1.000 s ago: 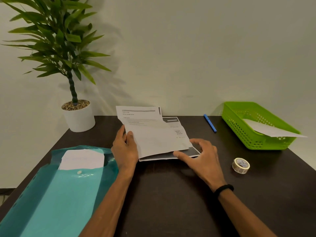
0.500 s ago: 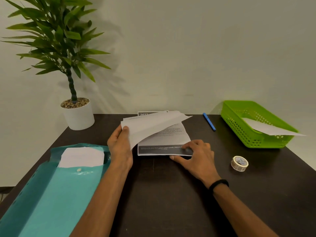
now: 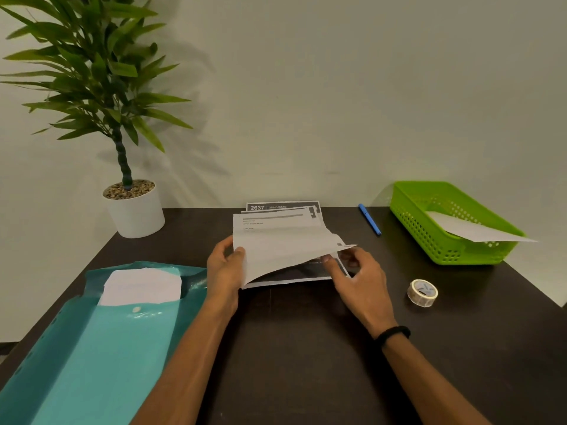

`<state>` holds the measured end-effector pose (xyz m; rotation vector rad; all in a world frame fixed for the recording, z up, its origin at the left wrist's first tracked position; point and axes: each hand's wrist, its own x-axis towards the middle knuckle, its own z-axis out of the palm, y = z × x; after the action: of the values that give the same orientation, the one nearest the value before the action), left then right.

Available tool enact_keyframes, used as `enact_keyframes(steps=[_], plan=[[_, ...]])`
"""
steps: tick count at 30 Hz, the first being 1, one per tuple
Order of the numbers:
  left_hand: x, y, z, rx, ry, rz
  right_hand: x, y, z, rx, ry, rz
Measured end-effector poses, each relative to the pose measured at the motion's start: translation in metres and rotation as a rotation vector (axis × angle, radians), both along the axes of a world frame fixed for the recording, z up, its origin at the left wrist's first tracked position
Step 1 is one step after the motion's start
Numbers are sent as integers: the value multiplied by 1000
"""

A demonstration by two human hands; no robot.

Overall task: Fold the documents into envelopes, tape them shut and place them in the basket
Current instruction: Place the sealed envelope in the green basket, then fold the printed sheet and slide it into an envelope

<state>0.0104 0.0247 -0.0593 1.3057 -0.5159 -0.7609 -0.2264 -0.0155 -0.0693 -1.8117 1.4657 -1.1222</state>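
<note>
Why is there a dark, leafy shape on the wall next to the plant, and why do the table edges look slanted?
In the head view, the plant casts a soft leafy shadow on the wall to its right, so the light comes from the left. The wide-angle lens makes the table edges splay outward. The right hand fingertips look slightly blurred beside the top sheet.

I see the top sheet (image 3: 285,243) swing back from the raised diagonal of half a second ago, its printed upper half facing me again. My right hand (image 3: 357,279) leaves the stack (image 3: 294,279), where it pressed flat, and now pinches the sheet's right corner. My left hand (image 3: 225,266) sits slightly higher.
</note>
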Motion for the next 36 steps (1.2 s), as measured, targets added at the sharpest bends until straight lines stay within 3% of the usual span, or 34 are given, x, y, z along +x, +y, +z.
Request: enact_keyframes(steps=[6,13,17,21,28,36], plan=[[0,1,-2,2,-125,3,-2,-1,1,-21,-154,-95],[-4,5,3,-14,-172,70,-1,0,3,-31,-137,-118],[-4,7,11,-69,14,10,-1,2,7,-48,-175,-132],[-2,11,19,-82,233,-67,-4,0,9,-24,-374,-182],[-3,17,29,-129,299,-200,-11,-4,14,77,-795,-250],[-10,32,43,-134,325,-470,-20,-1,17,270,-962,-128]])
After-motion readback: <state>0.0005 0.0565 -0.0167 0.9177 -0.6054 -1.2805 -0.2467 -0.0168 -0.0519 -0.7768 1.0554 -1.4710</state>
